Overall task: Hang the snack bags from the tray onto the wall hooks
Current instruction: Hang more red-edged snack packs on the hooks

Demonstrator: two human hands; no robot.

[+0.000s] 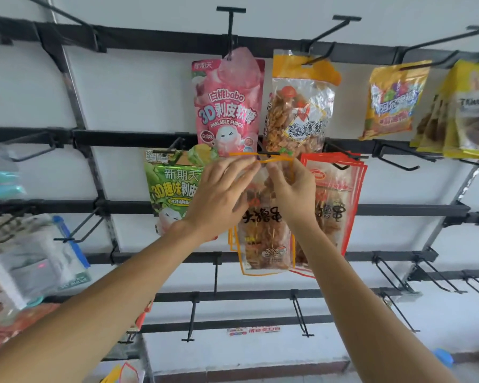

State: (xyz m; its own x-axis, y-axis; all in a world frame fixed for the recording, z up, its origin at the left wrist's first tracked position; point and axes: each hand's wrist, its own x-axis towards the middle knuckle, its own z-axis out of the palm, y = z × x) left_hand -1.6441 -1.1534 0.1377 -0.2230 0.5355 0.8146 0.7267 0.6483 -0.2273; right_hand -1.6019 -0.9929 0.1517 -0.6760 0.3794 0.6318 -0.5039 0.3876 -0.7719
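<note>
An orange-edged clear snack bag [263, 239] hangs in front of me at a black wall hook [266, 154]. Its top strip sits level with the hook's tip. My left hand [219, 194] holds the strip's left part with its fingers stretched along it. My right hand [293, 186] pinches the strip's right part between thumb and fingers. Behind it hang red-edged bags [340, 194] of the same snack. A green bag [174, 183] hangs to the left, a pink bag [227, 103] and a yellow-topped clear bag [299, 106] above.
Black rails [138, 138] with many hooks cover the white wall. Bare hooks [302, 316] stick out below and at the right. More yellow bags [393, 100] hang at the upper right. Blurred packets [25, 258] hang at the left. The tray is out of view.
</note>
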